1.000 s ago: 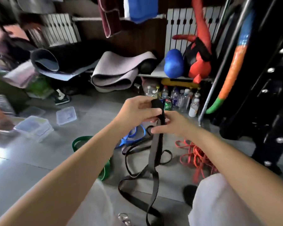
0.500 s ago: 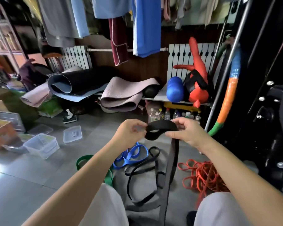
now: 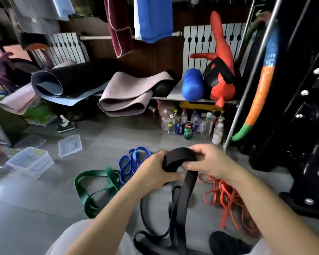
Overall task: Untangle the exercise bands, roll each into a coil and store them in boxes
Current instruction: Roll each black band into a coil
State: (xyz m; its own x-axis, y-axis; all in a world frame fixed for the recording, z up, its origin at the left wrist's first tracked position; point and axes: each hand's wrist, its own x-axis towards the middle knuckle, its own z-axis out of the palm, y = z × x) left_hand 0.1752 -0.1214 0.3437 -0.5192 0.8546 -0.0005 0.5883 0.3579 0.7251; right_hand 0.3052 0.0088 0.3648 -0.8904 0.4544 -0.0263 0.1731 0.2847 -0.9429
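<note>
Now the black band (image 3: 179, 155) is a curled arch between the hands, where a second ago it was a flat strap pinched upright, so the first turn of a coil is taking shape. The left hand (image 3: 155, 174) has its grip wrapped round the arch's left end. The right hand (image 3: 211, 162) pinches the right end, fingers on top. The band is held above the floor (image 3: 118, 129), and its long tail drops from the arch into loose loops between the knees, so I judge most of its length is yet to be rolled. A green band (image 3: 96, 183), a blue band (image 3: 131, 161) and an orange band (image 3: 225, 196) lie uncoiled on the floor. The clear box (image 3: 29, 161) stands open, well apart at the left, with a lid (image 3: 69, 145) near it.
</note>
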